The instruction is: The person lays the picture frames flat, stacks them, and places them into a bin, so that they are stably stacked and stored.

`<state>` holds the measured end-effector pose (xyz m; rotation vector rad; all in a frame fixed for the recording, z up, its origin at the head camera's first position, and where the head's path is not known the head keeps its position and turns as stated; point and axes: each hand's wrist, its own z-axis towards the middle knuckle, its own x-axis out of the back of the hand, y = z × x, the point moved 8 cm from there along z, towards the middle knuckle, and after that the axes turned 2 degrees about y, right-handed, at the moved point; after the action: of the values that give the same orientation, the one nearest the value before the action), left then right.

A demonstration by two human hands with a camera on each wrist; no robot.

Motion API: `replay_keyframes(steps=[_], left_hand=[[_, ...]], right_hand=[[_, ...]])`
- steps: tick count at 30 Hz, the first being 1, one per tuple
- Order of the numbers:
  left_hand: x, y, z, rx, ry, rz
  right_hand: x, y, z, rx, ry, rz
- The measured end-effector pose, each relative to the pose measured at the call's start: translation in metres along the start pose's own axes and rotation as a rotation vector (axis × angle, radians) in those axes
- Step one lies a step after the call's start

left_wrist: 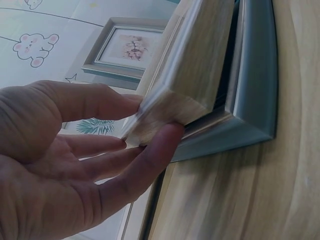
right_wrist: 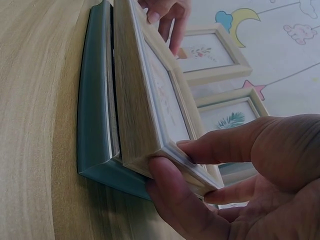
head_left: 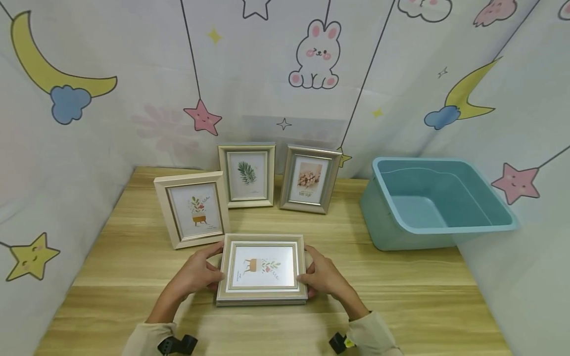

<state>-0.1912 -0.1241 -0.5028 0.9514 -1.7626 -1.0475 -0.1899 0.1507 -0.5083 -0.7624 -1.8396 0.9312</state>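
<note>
A cream-coloured picture frame (head_left: 264,295) with a plant-pot print turned sideways lies face up at the table's front. In the wrist views it sits over a second, blue-grey frame (left_wrist: 257,75) resting on the wood, with a dark gap between the two. My left hand (head_left: 198,271) pinches the upper frame at its left end, thumb on the top face and fingers along the side. At the opposite end, my right hand (head_left: 327,273) grips it the same way, thumb (right_wrist: 220,145) on the front border and fingertips against the edge.
Behind the stack stand a cream frame (head_left: 165,202) with a plant-pot print, a frame (head_left: 222,173) with a green leaf, and a brownish frame (head_left: 287,178) with a pinkish print. A blue plastic bin (head_left: 383,222) stands at the right. Printed cloth (head_left: 267,74) hangs behind the table.
</note>
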Motion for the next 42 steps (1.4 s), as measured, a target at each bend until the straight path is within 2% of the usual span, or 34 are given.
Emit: replay_keyframes(steps=[7,18,24,28,33,37,39,42], left_hand=[[-0.001,0.004,0.001,0.006,-0.001,-0.015],[0.001,0.006,0.001,0.026,0.022,0.037],[0.001,0.001,0.002,0.049,0.036,0.052],[0.002,-0.002,0.002,0.058,0.036,0.036],[0.01,-0.009,-0.001,0.064,0.066,0.048],[0.024,-0.019,-0.008,0.078,0.121,0.054],[0.033,-0.024,-0.011,0.08,0.177,0.065],[0.052,-0.029,-0.015,0.095,0.337,0.083]], right_hand=[[0.002,-0.002,0.002,-0.01,0.009,-0.045],[0.005,-0.006,0.003,-0.013,0.026,-0.129],[0.005,-0.006,0.004,-0.001,0.031,-0.16],[0.005,-0.005,0.005,0.003,0.021,-0.138],[0.012,-0.001,0.005,-0.007,0.028,-0.133],[0.026,-0.002,0.008,0.0,0.095,-0.161],[0.033,-0.005,0.011,0.008,0.127,-0.161],[0.041,-0.012,0.019,0.037,0.164,-0.134]])
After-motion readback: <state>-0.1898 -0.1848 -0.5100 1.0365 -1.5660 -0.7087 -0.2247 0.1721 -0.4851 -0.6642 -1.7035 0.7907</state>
